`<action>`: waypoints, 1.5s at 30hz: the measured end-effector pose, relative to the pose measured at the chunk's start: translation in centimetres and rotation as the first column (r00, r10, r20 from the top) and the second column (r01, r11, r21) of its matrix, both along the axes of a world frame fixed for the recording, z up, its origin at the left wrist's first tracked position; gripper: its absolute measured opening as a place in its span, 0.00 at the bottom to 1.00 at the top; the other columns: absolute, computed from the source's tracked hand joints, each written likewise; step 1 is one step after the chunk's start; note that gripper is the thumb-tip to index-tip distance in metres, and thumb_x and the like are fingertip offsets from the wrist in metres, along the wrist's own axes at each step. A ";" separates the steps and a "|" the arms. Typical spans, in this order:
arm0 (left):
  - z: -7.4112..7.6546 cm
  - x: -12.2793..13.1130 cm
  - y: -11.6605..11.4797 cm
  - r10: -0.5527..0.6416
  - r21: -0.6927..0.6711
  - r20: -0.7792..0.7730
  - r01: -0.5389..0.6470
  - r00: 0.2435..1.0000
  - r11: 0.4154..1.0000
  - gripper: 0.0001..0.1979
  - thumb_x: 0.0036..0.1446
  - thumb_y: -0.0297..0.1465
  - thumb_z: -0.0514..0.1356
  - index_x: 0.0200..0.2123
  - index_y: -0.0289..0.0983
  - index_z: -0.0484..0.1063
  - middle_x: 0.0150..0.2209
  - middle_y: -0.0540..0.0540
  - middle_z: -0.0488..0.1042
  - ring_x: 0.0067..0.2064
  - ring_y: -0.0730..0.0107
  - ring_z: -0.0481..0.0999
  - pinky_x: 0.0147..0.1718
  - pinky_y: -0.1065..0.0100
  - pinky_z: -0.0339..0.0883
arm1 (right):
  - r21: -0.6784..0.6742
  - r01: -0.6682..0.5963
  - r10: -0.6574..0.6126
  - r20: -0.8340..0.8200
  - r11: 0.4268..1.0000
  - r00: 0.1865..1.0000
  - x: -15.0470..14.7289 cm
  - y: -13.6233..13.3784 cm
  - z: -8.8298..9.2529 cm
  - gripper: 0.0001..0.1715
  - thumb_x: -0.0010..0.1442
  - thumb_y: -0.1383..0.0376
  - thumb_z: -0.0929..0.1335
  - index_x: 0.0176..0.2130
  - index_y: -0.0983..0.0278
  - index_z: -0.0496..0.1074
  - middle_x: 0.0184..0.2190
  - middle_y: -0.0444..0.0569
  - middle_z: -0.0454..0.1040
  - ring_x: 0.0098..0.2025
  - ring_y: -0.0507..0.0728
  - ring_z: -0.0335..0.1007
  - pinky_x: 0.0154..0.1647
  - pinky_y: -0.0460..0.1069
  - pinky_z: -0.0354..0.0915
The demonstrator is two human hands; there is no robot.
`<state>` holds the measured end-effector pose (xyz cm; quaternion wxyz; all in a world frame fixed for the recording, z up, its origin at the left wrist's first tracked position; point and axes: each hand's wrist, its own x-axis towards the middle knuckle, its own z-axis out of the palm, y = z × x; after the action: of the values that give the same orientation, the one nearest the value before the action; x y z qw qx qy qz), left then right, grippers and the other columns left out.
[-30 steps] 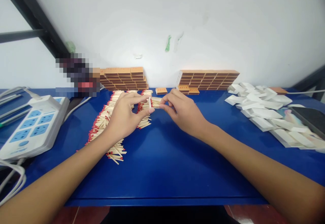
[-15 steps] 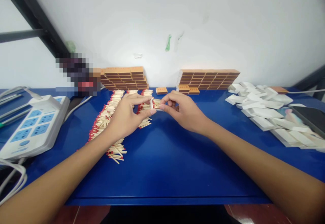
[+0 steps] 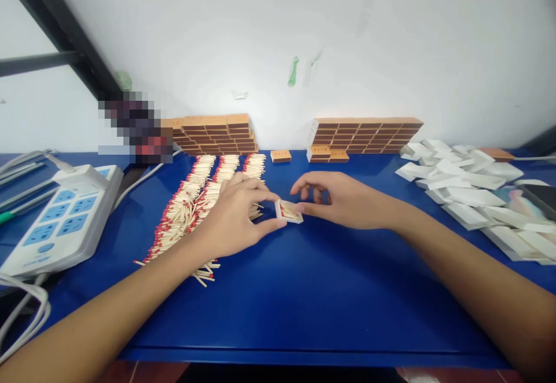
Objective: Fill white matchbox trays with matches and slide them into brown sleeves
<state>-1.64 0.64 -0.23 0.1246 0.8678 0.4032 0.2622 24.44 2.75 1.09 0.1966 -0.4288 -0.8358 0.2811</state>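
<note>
A small white matchbox tray (image 3: pixel 296 220) with matches lying in it is pinched at its left end between the thumb and fingers of my left hand (image 3: pixel 238 212). My right hand (image 3: pixel 332 197) is at the tray's right end, its fingers loosely curled and apart from the thumb. The right thumb tip is at the tray's edge; whether it touches I cannot tell. Loose red-headed matches (image 3: pixel 174 221) lie in long rows to the left, partly hidden behind my left hand and forearm.
Closed matchboxes are stacked at the wall on the left (image 3: pixel 212 134) and right (image 3: pixel 365 134), with a single matchbox (image 3: pixel 281 156) between. White empty trays (image 3: pixel 460 183) are heaped at right, near a dark phone (image 3: pixel 541 197). A power strip (image 3: pixel 65 215) with cables lies at left on the blue table (image 3: pixel 304 302).
Both hands and the tray have come lower, nearer to me. My right fingers have let go of the matches, which now lie in the tray, and have spread apart.
</note>
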 end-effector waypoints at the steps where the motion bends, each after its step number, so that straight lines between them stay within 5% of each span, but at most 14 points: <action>1: 0.0 0.1 -0.2 -0.016 0.009 -0.041 0.016 0.999 1.000 0.14 0.59 0.44 0.72 0.46 0.45 0.84 0.46 0.46 0.80 0.53 0.54 0.71 0.57 0.49 0.63 | -0.007 -0.019 0.019 0.012 1.000 1.000 -0.1 -0.2 -0.3 0.22 0.64 0.48 0.73 0.49 0.60 0.78 0.38 0.48 0.78 0.35 0.55 0.70 0.36 0.51 0.65; 5: 0.1 0.3 -0.8 -0.044 0.004 -0.143 0.045 0.989 0.999 0.16 0.58 0.44 0.72 0.47 0.45 0.83 0.49 0.45 0.77 0.55 0.51 0.69 0.58 0.46 0.61 | -0.014 -0.071 0.071 0.052 0.997 0.996 -0.5 -0.6 -0.5 0.18 0.65 0.50 0.73 0.46 0.60 0.79 0.39 0.48 0.78 0.35 0.54 0.70 0.36 0.51 0.65; 25: 0.4 0.2 -0.5 -0.114 -0.043 -0.153 0.108 0.982 0.993 0.11 0.63 0.42 0.69 0.45 0.45 0.83 0.43 0.46 0.80 0.50 0.54 0.71 0.52 0.52 0.62 | 0.068 -0.083 0.080 0.049 0.994 0.996 -1.6 -1.6 -0.5 0.12 0.68 0.54 0.72 0.43 0.60 0.79 0.38 0.48 0.78 0.36 0.55 0.71 0.37 0.51 0.64; 28: 0.9 -0.3 0.0 -0.090 -0.018 -0.151 0.088 0.984 0.996 0.12 0.63 0.42 0.68 0.46 0.44 0.83 0.40 0.46 0.81 0.48 0.54 0.72 0.51 0.53 0.62 | 0.160 0.021 -0.009 -0.078 0.987 0.997 -1.8 -1.2 -0.6 0.11 0.68 0.55 0.72 0.43 0.60 0.79 0.38 0.47 0.78 0.34 0.54 0.69 0.36 0.50 0.64; 32: 2.1 -2.0 1.4 0.033 0.157 -0.139 -0.011 0.990 0.987 0.12 0.63 0.43 0.68 0.43 0.42 0.85 0.36 0.45 0.83 0.43 0.54 0.70 0.46 0.54 0.60 | 0.333 0.251 -0.176 -0.240 0.909 0.955 -2.3 -0.9 -0.9 0.08 0.70 0.60 0.70 0.40 0.62 0.77 0.32 0.46 0.75 0.29 0.53 0.65 0.35 0.51 0.62; 35: 2.8 -3.3 2.2 0.184 0.254 -0.128 -0.147 0.974 0.956 0.16 0.61 0.47 0.69 0.43 0.42 0.85 0.38 0.44 0.83 0.43 0.53 0.70 0.48 0.52 0.59 | 0.341 0.125 -0.064 -0.184 0.932 0.981 -3.3 -1.3 -1.6 0.06 0.70 0.63 0.70 0.40 0.62 0.77 0.34 0.46 0.74 0.31 0.53 0.66 0.36 0.50 0.63; 39: 2.8 -4.0 2.6 0.228 0.299 -0.140 -0.178 0.964 0.937 0.16 0.61 0.46 0.69 0.44 0.41 0.84 0.43 0.43 0.84 0.47 0.50 0.71 0.49 0.51 0.58 | 0.272 -0.108 0.118 -0.023 0.956 0.993 -5.3 -2.0 -2.9 0.08 0.71 0.65 0.69 0.47 0.62 0.79 0.43 0.50 0.74 0.38 0.54 0.70 0.40 0.51 0.66; 45: 2.1 -3.5 2.5 0.215 0.303 -0.176 -0.155 0.961 0.940 0.16 0.64 0.47 0.67 0.43 0.41 0.84 0.43 0.42 0.84 0.48 0.49 0.71 0.49 0.50 0.58 | 0.244 -0.116 0.122 -0.010 0.963 0.993 -6.4 -2.0 -3.3 0.05 0.71 0.67 0.69 0.42 0.63 0.78 0.41 0.48 0.72 0.38 0.54 0.69 0.41 0.50 0.65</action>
<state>-5.15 3.16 1.88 -0.0701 0.8572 0.4519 0.2369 18.04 0.75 -2.25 0.2408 -0.3471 -0.8855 0.1932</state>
